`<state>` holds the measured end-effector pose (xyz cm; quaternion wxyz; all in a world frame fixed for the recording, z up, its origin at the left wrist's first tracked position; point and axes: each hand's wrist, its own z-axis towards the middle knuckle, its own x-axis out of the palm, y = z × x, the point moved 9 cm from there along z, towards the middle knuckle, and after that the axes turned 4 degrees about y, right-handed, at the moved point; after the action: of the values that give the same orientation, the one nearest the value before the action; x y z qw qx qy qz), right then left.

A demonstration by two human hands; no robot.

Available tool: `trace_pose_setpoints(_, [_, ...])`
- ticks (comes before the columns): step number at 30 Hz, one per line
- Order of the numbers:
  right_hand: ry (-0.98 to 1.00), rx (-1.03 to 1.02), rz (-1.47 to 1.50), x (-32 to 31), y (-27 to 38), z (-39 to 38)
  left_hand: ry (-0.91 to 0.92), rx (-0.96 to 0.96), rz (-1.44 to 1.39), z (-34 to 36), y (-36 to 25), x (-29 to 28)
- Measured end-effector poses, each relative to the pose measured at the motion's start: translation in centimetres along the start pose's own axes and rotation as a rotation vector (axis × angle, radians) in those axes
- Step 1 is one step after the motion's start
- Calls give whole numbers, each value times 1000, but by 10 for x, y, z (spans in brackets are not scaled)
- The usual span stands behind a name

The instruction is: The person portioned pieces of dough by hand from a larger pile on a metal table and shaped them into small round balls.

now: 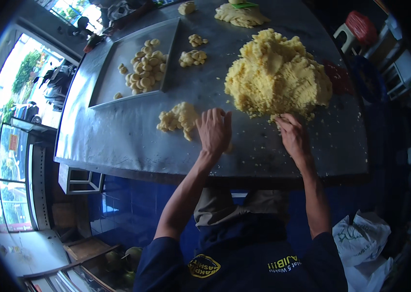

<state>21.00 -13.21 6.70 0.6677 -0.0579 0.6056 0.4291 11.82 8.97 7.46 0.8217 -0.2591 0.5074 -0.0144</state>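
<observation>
While you lean over the counter, both forearms reach up from the lower edge, so the call runs from your body outward.

Your clothing: dark blue shirt (244, 258) and khaki trousers, pressed close to the table's near edge.

Table (118, 141): grey metal top, dusted with crumbs of dough.

Left hand (213, 130): palm down, fingers spread flat on the metal. It looks loose rather than clenched, and a pale bit of dough peeks out by its right edge. Whether anything sits under the palm, you can't tell from here.

Right hand (293, 134): fingertips pinched into the near rim of the big dough mound, closed on a small tuft of it.

Small dough pile (178, 119): lumpy pale yellow pieces, just beside your left hand, on its left.

Big dough mound (276, 75): crumbly yellow mass at centre-right of the table, touching your right fingertips.

How it handles: this dough looks soft and short, likely to break off in clumps rather than stretch. A pinch should weigh next to nothing, and squeezing hard would probably squash it. Best taken at the ragged near rim, where loose crumbs already hang free.

Baking tray (113, 73): shallow metal tray, farther off to the left, with a cluster of shaped dough pieces (147, 65) in it.

Loose pieces (193, 57): two small groups on the bare table just right of the tray.

Far end: another flattish dough heap (239, 15) near the table's back edge.

Off to the side: a white plastic bag (363, 238) low on your right.
</observation>
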Motion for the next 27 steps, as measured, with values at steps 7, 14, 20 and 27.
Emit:
trace_pose_setpoints(7, [-2,-6,102,-7,-15,-17,425,191,-265,-82,2,-24])
trace_pose_setpoints(14, [-48,122,-16,-11,-14,-16,-255,-271,-207,-9,125,-130])
trace_pose_setpoints(20, [-13,111,-95,7,-31,-4,-6,-15,-57,-2,167,-79])
trace_pose_setpoints(27, [12,-22,112,-22,-14,-29,-163,-407,-181,-49,175,-103])
